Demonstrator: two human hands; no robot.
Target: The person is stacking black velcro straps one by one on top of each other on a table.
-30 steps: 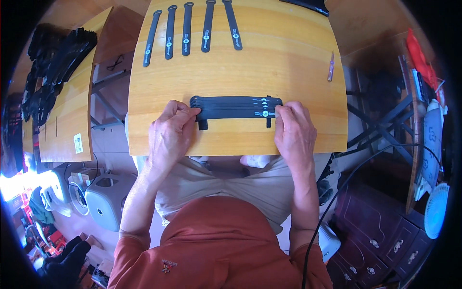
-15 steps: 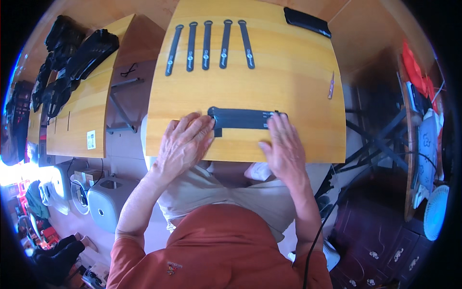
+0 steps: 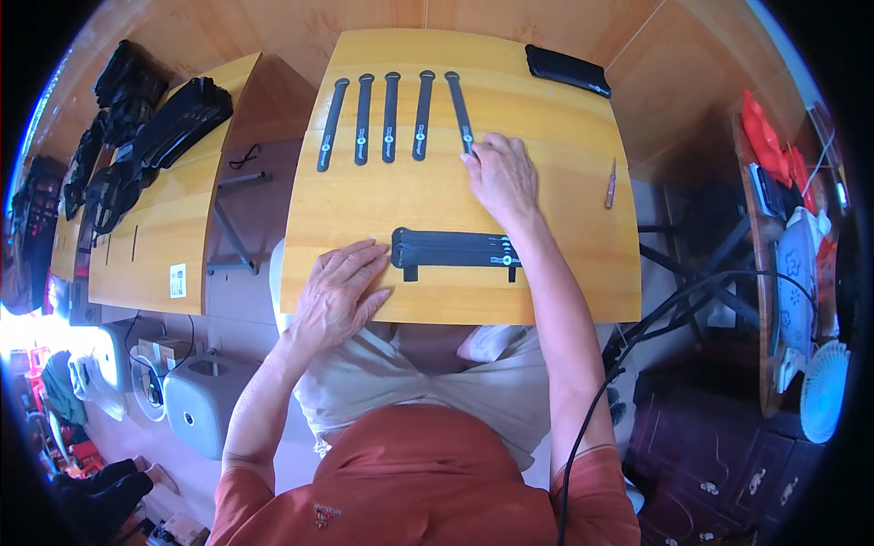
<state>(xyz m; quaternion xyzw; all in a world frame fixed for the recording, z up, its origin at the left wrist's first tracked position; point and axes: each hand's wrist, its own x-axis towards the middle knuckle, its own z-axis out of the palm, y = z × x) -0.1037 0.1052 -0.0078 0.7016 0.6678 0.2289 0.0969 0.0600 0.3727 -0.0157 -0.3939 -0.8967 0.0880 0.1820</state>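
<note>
On the wooden table (image 3: 364, 205) in front of me lie several flat black straps with a metal loop at the far end. My right hand (image 3: 503, 180) reaches to the rightmost strap (image 3: 459, 106), its thumb and fingers closed at that strap's near end, which they cover. Nearer to me, more black straps (image 3: 448, 247) lie crosswise, side by side and overlapping, with short dark tabs sticking out below them. My left hand (image 3: 339, 289) rests on the table at their left end, fingers stretched out and holding nothing.
A black pouch-like bundle (image 3: 568, 71) lies at the far right corner. A slim pen-like tool (image 3: 610, 186) lies by the right edge. Black goods (image 3: 185, 120) are piled on a second table at the left. A cable (image 3: 592, 409) passes by my right arm.
My right hand has left the right end of the crosswise straps and moved forward to the rightmost upright strap. My left hand stays near their left end. The whole view has shifted slightly.
</note>
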